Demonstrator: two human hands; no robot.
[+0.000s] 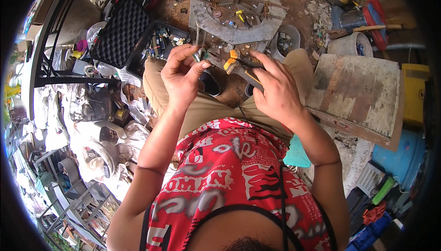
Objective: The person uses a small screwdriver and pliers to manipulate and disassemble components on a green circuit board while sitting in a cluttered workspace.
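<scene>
Between the thumb and fingertips of my left hand (182, 74) is a small greenish, shiny piece (197, 57), too small to name for sure. My right hand (280, 85) is wrapped round black-and-yellow pliers (248, 71). The yellow part of the pliers points left, toward the small piece, with a gap between them. Their jaws are hard to make out. Both hands are raised over my lap, in front of my knees.
Beyond my knees, a grey octagonal frame (202, 19) lies on the dirt floor, with a yellow-and-black tool (241, 17) inside it. Left of it is an open black case (121, 30) with small electronic parts. A bucket (294, 32) and a wooden board (353, 90) are at right.
</scene>
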